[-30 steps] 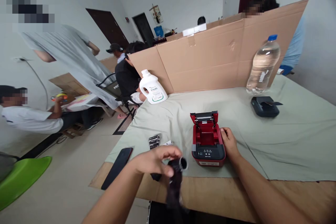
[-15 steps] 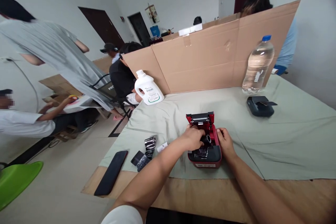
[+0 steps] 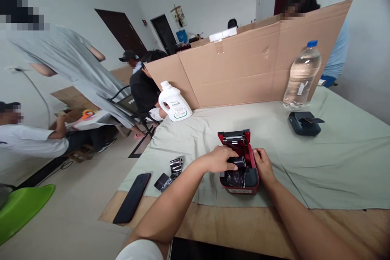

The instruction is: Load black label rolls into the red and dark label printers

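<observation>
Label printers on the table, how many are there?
2: the red printer with its lid open between both hands near the front edge, and a dark printer farther right, beside the water bottle. None seem hidden.

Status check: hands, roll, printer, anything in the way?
Left hand seating black roll in open red printer. Right hand bracing printer's side. Nothing blocking.

Bare cloth (image 3: 335, 158) right of red printer (image 3: 248, 185); ribbon scraps (image 3: 172, 172), phone (image 3: 132, 197) left.
</observation>
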The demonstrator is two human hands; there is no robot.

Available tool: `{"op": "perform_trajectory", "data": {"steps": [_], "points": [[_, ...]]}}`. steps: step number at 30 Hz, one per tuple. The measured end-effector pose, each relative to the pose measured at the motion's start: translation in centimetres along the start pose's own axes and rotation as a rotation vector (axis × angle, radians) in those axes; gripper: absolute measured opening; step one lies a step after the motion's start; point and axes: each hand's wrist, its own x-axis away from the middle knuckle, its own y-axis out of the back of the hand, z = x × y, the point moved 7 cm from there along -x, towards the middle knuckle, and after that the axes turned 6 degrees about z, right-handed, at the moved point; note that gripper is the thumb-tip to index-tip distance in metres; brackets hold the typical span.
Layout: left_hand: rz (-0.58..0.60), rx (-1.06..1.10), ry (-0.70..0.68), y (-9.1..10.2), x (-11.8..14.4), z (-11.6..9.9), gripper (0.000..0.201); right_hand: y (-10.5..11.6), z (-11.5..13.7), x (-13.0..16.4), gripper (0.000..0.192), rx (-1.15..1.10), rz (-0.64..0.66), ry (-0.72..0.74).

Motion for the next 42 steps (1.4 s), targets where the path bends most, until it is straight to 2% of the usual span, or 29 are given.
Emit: {"op": "perform_trajectory", "data": {"steps": [3, 6, 10, 13, 16, 19, 21, 24, 26, 28, 32, 34, 36, 37, 42], "points": [[-0.040, 0.174, -0.085, 0.5, 0.5, -0.4, 0.023, 0.1, 0.2, 0.1, 0.039, 0.015, -0.010, -0.005], [-0.017, 0.336, -0.101, 0.5, 0.8, -0.6, 0.025, 0.2, 0.4, 0.1, 0.041, 0.011, -0.010, -0.002], [0.121, 0.713, -0.106, 0.5, 3.0, -0.1, 0.041, 0.2, 0.2, 0.0, 0.043, -0.005, 0.012, 0.016], [0.210, 0.839, -0.044, 0.3, 6.3, 2.5, 0.050, 0.2, -0.3, -0.1, 0.043, -0.015, 0.017, -0.008], [0.148, 0.693, 0.174, -0.5, 10.1, 7.5, 0.047, 0.1, -0.4, -0.1, 0.042, -0.017, 0.019, -0.033], [0.130, 0.514, 0.389, -2.2, 13.1, 11.6, 0.044, 0.1, -0.1, 0.0, 0.044, -0.013, 0.004, -0.037], [0.114, 0.401, 0.467, -3.1, 14.3, 12.9, 0.048, 0.1, 0.0, 0.0, 0.045, -0.018, -0.007, -0.036], [-0.036, 0.288, 0.554, -3.1, 15.8, 13.9, 0.044, 0.2, 0.0, 0.0, 0.046, -0.019, -0.010, -0.038], [-0.131, 0.200, 0.680, -3.0, 17.4, 15.0, 0.031, 0.2, -0.1, 0.0, 0.046, -0.014, -0.003, -0.039], [-0.161, 0.096, 0.835, -3.5, 19.4, 16.5, 0.023, 0.2, -0.2, -0.1, 0.045, -0.008, 0.006, -0.041], [-0.256, -0.050, 1.073, -5.1, 23.1, 19.7, 0.032, 0.1, -0.3, -0.1, 0.043, -0.017, 0.022, -0.046], [-0.269, -0.050, 1.124, -6.1, 24.2, 20.8, 0.029, 0.1, -0.2, 0.0, 0.041, -0.026, 0.025, -0.046], [-0.260, -0.027, 1.137, -6.6, 24.7, 21.4, 0.015, 0.2, 0.0, 0.1, 0.040, -0.027, 0.022, -0.047], [-0.268, -0.021, 1.136, -6.6, 24.8, 21.5, 0.012, 0.2, 0.2, 0.1, 0.040, -0.026, 0.021, -0.047], [-0.344, -0.038, 1.110, -4.6, 25.0, 20.4, 0.019, 0.2, 0.3, 0.0, 0.040, -0.030, 0.029, -0.052]]}}
